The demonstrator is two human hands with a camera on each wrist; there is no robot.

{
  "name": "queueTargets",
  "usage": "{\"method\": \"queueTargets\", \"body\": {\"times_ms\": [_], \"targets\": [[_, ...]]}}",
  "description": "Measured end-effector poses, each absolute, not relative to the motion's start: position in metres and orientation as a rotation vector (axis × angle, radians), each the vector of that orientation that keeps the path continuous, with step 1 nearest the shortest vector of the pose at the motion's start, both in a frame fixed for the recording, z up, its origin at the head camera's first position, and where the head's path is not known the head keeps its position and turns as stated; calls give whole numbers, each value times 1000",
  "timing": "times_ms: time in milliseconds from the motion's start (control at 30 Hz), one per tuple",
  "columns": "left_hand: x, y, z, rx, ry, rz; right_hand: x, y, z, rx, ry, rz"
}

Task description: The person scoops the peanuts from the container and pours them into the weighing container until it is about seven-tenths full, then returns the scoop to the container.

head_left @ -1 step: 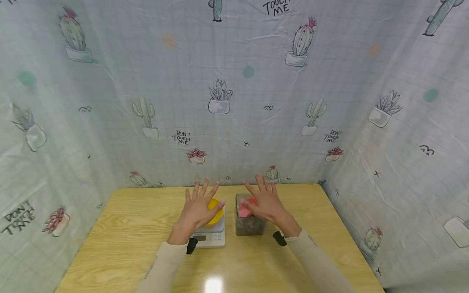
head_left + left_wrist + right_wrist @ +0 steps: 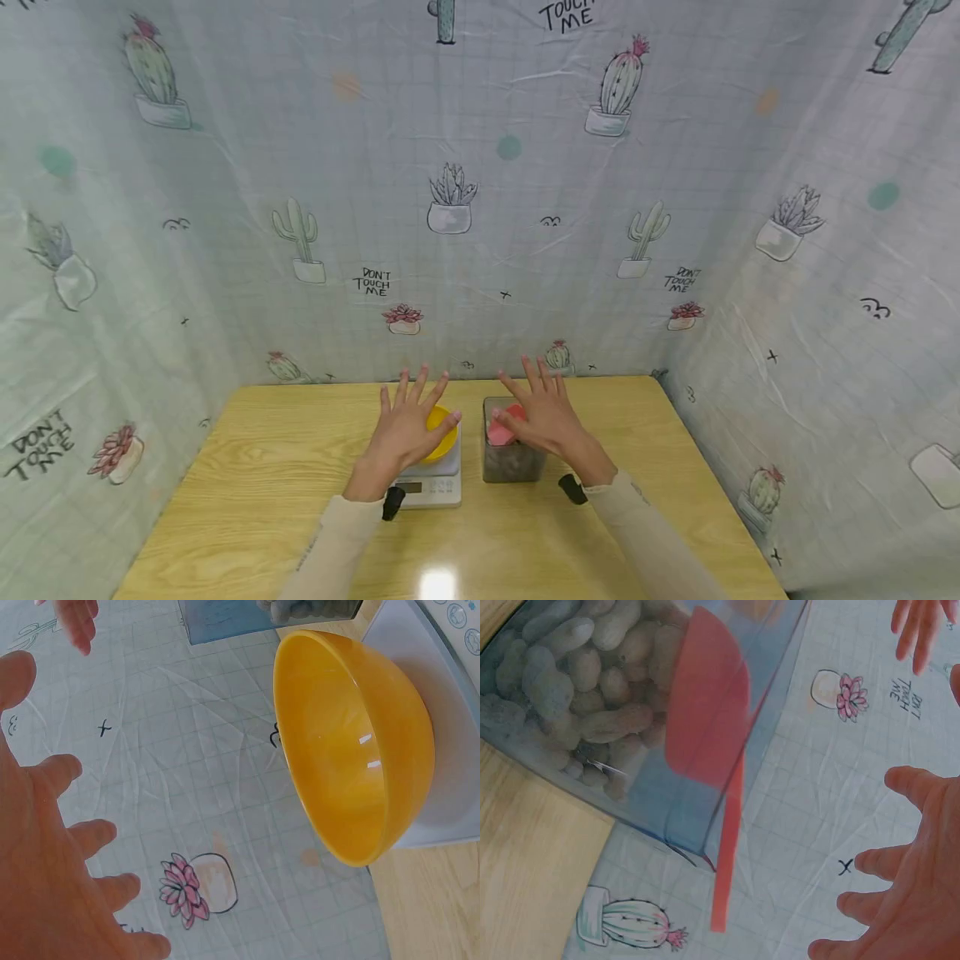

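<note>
My left hand point(image 2: 397, 433), fingers spread and straight, hovers over a yellow bowl point(image 2: 441, 448) and hides part of it. That bowl sits on a white kitchen scale point(image 2: 447, 493) with buttons and a small display. In the left wrist view, bare space shows between the hand and the round plastic-looking bowl point(image 2: 409, 742). To the right stands a clear, box-shaped container point(image 2: 513, 465) holding unshelled peanuts point(image 2: 611, 682). A red scoop point(image 2: 709, 705) lies among them, its handle sticking up past the rim. Spread above this container, my right hand point(image 2: 553, 423) holds nothing.
Under everything is a light wooden table point(image 2: 285, 475). A cactus-print cloth point(image 2: 502, 267) hangs behind it and along both sides. Black wrist straps point(image 2: 573, 489) show below the hands, by the pale sleeves point(image 2: 337, 533).
</note>
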State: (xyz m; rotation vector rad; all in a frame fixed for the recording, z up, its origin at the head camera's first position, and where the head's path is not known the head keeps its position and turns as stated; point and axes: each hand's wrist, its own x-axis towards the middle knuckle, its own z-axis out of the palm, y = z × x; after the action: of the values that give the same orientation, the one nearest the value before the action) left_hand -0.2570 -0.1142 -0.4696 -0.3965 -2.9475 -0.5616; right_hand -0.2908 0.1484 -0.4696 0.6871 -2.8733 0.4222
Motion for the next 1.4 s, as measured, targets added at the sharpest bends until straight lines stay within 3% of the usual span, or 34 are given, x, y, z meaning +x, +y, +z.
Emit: {"method": "queueTargets", "body": {"times_ms": [433,1400], "targets": [[-255,-110,-474,-400,-2908,-563,-288,150,-472,707,-2844,453],[-267,-67,-510,-549,-2867,-1180,-296,193,-470,901,-2677,67]]}}
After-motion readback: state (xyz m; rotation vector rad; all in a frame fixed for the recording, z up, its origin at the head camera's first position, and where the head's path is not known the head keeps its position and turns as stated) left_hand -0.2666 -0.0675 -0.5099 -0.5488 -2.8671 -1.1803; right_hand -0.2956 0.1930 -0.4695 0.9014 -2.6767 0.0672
